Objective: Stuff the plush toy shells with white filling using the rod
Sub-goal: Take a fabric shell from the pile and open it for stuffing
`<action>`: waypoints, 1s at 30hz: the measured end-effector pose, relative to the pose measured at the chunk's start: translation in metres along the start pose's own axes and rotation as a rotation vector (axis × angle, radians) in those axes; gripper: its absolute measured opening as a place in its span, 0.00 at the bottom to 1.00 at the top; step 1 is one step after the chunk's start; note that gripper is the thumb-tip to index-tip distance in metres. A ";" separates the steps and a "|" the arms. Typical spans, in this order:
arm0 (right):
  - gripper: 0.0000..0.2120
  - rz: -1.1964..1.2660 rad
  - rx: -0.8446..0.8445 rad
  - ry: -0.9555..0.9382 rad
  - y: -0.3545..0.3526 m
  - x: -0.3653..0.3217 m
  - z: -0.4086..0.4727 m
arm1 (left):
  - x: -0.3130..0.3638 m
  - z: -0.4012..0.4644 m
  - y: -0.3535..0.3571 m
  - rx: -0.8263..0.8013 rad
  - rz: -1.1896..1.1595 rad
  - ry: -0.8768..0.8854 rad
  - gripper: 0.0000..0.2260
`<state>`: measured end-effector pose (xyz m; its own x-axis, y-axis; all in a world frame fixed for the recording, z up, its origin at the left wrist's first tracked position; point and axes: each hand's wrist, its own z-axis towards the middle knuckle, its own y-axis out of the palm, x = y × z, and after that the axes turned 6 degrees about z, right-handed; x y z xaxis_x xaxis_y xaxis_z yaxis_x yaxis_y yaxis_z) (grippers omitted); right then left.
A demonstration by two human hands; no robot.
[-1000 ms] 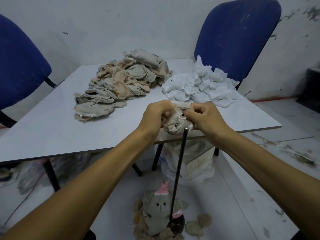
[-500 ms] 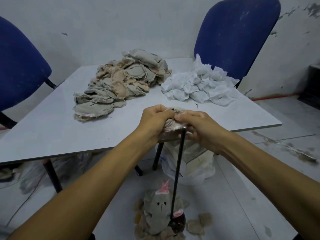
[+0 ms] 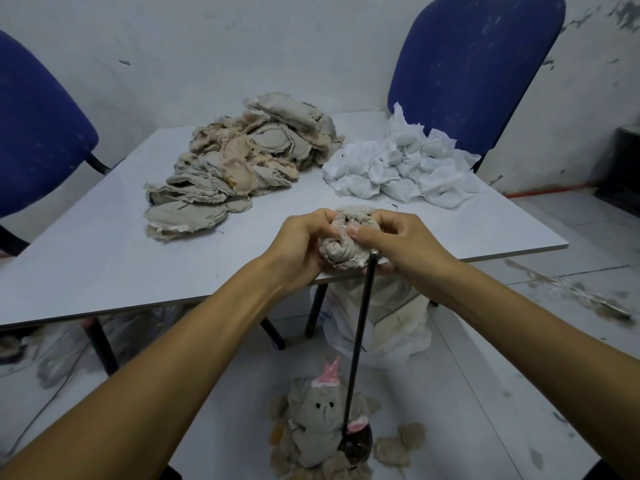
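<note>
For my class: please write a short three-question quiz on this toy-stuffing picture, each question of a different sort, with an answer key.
1. True or false: both hands grip the plush shell at the top of the rod.
2. Which pile lies nearer the right-hand blue chair? A) flat grey shells B) white filling
3. Fill in: the finished plush toy lies beside the rod's ____.

Key: 1 true; 2 B; 3 base. The left hand and right hand both curl round the shell.

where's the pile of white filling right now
In the head view, the white filling lies heaped on the far right part of the table, right of the pile of empty shells and in front of the right blue chair.
</note>
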<state>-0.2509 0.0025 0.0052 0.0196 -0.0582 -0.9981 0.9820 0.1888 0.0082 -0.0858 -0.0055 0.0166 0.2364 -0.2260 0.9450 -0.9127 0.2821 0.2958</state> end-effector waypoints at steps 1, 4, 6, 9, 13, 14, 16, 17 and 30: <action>0.13 -0.003 0.007 -0.014 0.001 0.000 0.000 | 0.000 -0.001 0.001 -0.012 -0.037 0.000 0.06; 0.19 -0.138 0.077 -0.101 0.003 0.000 0.001 | -0.001 -0.001 0.002 0.048 0.046 0.039 0.07; 0.18 -0.222 0.136 -0.153 0.006 0.002 0.002 | -0.004 0.000 0.004 0.091 0.121 0.075 0.09; 0.17 -0.260 0.202 -0.163 0.009 0.004 0.003 | -0.009 0.001 0.004 0.116 0.150 0.109 0.10; 0.13 -0.290 0.331 -0.145 0.016 0.002 0.005 | -0.017 0.004 0.000 0.107 0.310 0.214 0.04; 0.14 -0.296 0.366 -0.152 0.016 0.001 0.006 | -0.018 0.003 0.000 0.094 0.379 0.241 0.04; 0.15 -0.280 0.410 -0.129 0.017 -0.001 0.008 | -0.020 0.002 -0.002 0.054 0.464 0.267 0.08; 0.14 -0.256 0.421 -0.091 0.017 -0.003 0.010 | -0.019 0.002 -0.004 0.020 0.473 0.270 0.09; 0.15 0.165 -0.239 0.185 -0.007 -0.007 0.001 | -0.015 0.005 -0.003 0.335 0.357 0.232 0.08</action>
<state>-0.2577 0.0011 0.0122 0.1187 0.1669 -0.9788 0.8959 0.4070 0.1780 -0.0876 -0.0073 0.0009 -0.0755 0.0519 0.9958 -0.9971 -0.0178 -0.0746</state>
